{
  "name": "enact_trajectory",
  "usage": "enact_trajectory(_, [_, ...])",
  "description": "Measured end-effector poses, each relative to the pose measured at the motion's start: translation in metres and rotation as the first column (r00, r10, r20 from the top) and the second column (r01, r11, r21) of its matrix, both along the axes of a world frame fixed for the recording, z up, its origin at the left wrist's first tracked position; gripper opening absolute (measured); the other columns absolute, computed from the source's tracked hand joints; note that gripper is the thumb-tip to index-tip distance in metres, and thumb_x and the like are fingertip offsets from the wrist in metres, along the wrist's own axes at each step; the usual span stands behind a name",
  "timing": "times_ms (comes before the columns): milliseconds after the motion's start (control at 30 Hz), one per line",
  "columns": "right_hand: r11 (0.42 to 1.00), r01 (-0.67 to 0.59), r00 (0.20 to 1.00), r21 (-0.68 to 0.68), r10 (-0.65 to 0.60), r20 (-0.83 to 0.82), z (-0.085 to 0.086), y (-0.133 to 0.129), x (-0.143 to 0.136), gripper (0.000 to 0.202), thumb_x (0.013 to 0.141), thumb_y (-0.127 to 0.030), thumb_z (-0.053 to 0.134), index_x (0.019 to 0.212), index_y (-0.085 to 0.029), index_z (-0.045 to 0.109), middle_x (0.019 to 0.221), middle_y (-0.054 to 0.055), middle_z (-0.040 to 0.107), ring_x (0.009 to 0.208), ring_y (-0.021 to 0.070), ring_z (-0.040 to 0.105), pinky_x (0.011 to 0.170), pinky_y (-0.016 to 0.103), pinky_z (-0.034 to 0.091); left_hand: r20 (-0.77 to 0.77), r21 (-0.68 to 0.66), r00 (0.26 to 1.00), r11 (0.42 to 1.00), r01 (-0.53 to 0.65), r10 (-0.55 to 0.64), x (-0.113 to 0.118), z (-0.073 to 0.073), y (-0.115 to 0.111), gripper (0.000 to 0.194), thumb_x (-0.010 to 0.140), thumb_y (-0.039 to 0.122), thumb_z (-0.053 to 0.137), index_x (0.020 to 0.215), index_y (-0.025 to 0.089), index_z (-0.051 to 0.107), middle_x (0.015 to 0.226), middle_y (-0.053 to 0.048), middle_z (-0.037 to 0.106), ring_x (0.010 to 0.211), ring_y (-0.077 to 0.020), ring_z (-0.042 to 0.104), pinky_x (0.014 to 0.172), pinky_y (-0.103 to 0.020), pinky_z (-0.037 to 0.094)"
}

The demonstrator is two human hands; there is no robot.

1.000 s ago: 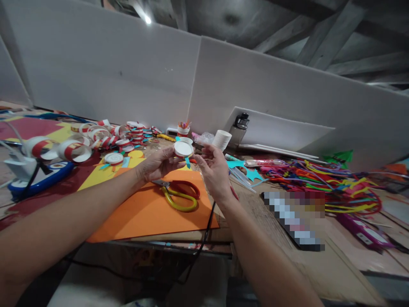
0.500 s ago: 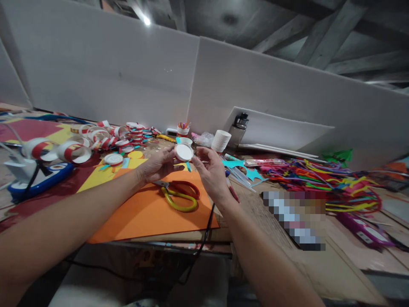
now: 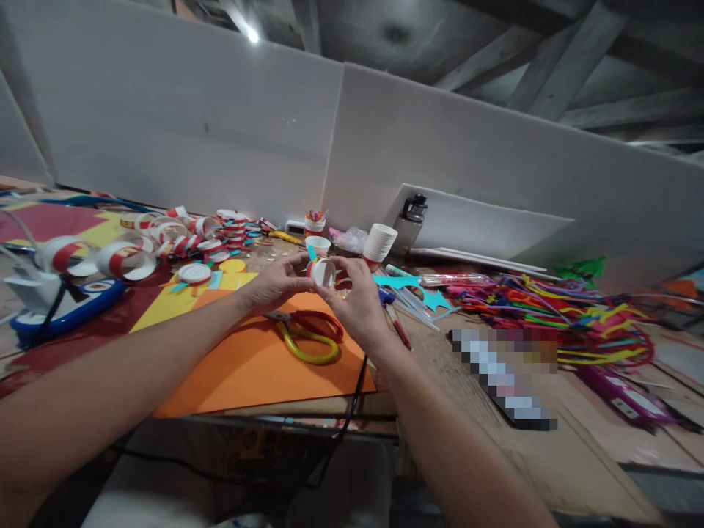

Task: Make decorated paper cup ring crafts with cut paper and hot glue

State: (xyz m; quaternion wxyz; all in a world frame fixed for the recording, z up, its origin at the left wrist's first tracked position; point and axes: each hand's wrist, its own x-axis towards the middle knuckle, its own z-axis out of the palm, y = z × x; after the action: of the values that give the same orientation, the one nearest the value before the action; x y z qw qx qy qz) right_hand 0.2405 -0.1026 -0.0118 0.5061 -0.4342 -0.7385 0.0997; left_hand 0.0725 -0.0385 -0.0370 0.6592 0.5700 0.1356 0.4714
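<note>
Between both hands is a cut-down paper cup [image 3: 324, 273], white with a red side and a turquoise paper tab sticking up at its left. My left hand [image 3: 280, 284] pinches its left edge. Fingers and thumb of my right hand [image 3: 356, 293] grip it from the right. Below them, scissors [image 3: 311, 341] with one yellow and one red handle loop lie on an orange sheet [image 3: 247, 374]. A similar cup piece [image 3: 194, 274] rests on yellow paper to the left. Behind the hands stands a white paper cup [image 3: 317, 245].
A stack of paper cups [image 3: 380, 242] and a dark bottle [image 3: 410, 224] stand at the back. Curled cup strips [image 3: 129, 253] and a blue power strip [image 3: 71, 312] lie left. Pipe cleaners [image 3: 539, 308] and a purple glue gun [image 3: 627, 396] are on the right.
Both hands have tilted and turned the cup piece, so its opening now faces more to the right. It has moved slightly right and down. The surrounding items stay where they were.
</note>
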Motion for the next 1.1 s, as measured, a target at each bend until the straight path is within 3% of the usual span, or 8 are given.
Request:
enact_trajectory(233, [0.987,0.118,0.992,-0.107,-0.123,-0.042,-0.002,0.009,0.003,0.04,0.077,-0.033,0.071,0.113,-0.018,0.062,0.108,0.009,0.057,0.079,0.0146,0.059,0.072,0.03,0.053,0.023,-0.062,0.998,0.997,-0.053,0.055,-0.008,-0.002,0.011,0.041,0.068,0.022,0.082,0.106,0.015,0.069,0.101,-0.007,0.068,0.084,-0.0143,0.064,0.071,-0.023,0.052])
enact_trajectory(333, [0.95,0.242,0.968,-0.198,-0.223,0.114,-0.004,0.014,0.006,0.036,0.077,-0.034,0.07,0.108,-0.014,0.066,0.103,0.01,0.061,0.084,0.0172,0.059,0.08,0.033,0.051,0.038,-0.178,0.99,0.976,-0.128,0.137,-0.013,-0.002,0.017,0.033,0.068,0.026,0.082,0.095,0.013,0.07,0.089,-0.004,0.068,0.075,-0.0123,0.063,0.066,-0.022,0.053])
enact_trajectory(467, [0.911,0.322,0.904,-0.259,-0.214,0.37,-0.013,0.021,0.007,0.03,0.079,-0.039,0.067,0.098,-0.015,0.069,0.101,0.011,0.064,0.098,0.0221,0.059,0.09,0.035,0.047,0.078,-0.287,0.983,0.948,-0.135,0.164,-0.018,0.0,0.021,0.025,0.07,0.027,0.081,0.086,0.013,0.069,0.079,-0.003,0.067,0.069,-0.0119,0.063,0.064,-0.023,0.055])
enact_trajectory(700, [0.787,0.489,0.775,-0.377,-0.194,0.602,-0.025,0.029,-0.006,0.037,0.075,-0.045,0.069,0.095,-0.014,0.071,0.108,0.017,0.066,0.091,0.0262,0.064,0.073,0.032,0.047,0.105,-0.27,0.99,0.961,-0.064,0.096,-0.017,-0.002,0.019,0.036,0.065,0.027,0.085,0.094,0.014,0.069,0.088,-0.005,0.07,0.075,-0.0139,0.066,0.068,-0.025,0.057])
enact_trajectory(800, [0.819,0.447,0.812,-0.361,-0.202,0.548,-0.018,0.029,-0.001,0.038,0.078,-0.046,0.067,0.098,-0.014,0.069,0.102,0.014,0.068,0.088,0.0236,0.064,0.071,0.03,0.046,0.098,-0.267,0.99,0.961,-0.068,0.097,-0.016,-0.003,0.018,0.041,0.062,0.027,0.087,0.097,0.015,0.069,0.094,-0.005,0.071,0.077,-0.0141,0.066,0.067,-0.024,0.057])
enact_trajectory(900, [0.841,0.465,0.833,-0.275,-0.311,0.458,-0.004,0.026,0.02,0.033,0.09,-0.043,0.052,0.097,-0.015,0.067,0.096,0.011,0.07,0.083,0.0201,0.064,0.071,0.028,0.045,0.097,-0.266,0.989,0.96,-0.083,0.112,-0.016,-0.002,0.018,0.039,0.063,0.026,0.086,0.096,0.014,0.069,0.093,-0.005,0.071,0.076,-0.0133,0.066,0.067,-0.023,0.056])
enact_trajectory(1000, [0.739,0.662,0.691,-0.126,-0.535,0.486,0.007,0.023,0.05,0.034,0.092,-0.042,0.052,0.105,-0.013,0.064,0.105,0.016,0.068,0.097,0.0251,0.063,0.079,0.033,0.045,0.082,-0.277,0.99,0.957,-0.087,0.114,-0.016,0.0,0.017,0.037,0.064,0.025,0.085,0.094,0.013,0.068,0.096,-0.007,0.071,0.079,-0.0139,0.067,0.069,-0.023,0.056])
enact_trajectory(1100, [0.588,0.78,0.576,-0.214,-0.54,0.613,0.005,0.025,0.07,0.044,0.089,-0.046,0.055,0.107,-0.008,0.064,0.104,0.024,0.068,0.102,0.0324,0.064,0.081,0.038,0.046,0.076,-0.284,0.991,0.956,-0.08,0.106,-0.016,0.002,0.015,0.04,0.063,0.026,0.086,0.096,0.013,0.068,0.102,-0.008,0.07,0.086,-0.0162,0.067,0.074,-0.026,0.056])
